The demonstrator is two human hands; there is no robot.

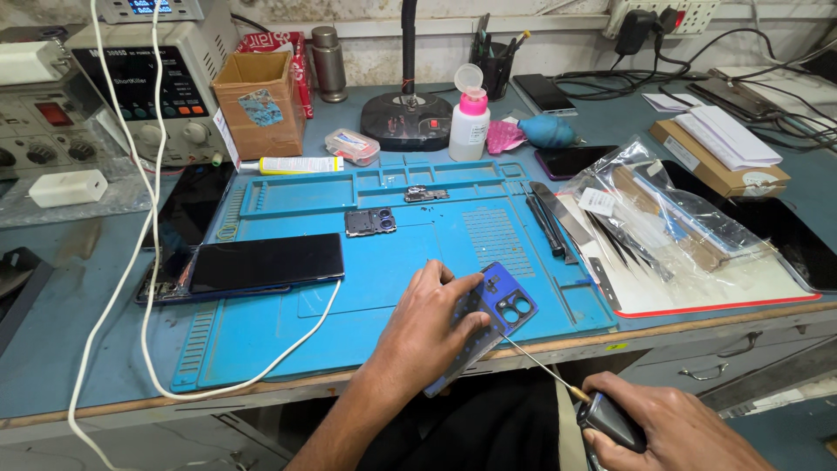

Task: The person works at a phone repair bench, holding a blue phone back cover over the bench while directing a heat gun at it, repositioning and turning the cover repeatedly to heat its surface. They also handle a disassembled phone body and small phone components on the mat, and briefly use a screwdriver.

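The left hand (427,327) grips a blue phone back cover (488,323), tilted over the near edge of the blue repair mat (261,323) on the tabletop (52,349). The right hand (671,427) is closed around a screwdriver (602,414), its thin shaft reaching the cover's underside.

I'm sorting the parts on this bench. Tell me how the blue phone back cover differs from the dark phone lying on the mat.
The blue phone back cover is held tilted in the left hand, at the mat's front edge; the dark phone lies flat on the blue mat, untouched. The cover is bright blue with camera cutouts showing; the phone shows a plain black glass face. A thin tool from the right hand reaches the cover; nothing touches the phone. Both are slim rectangles.
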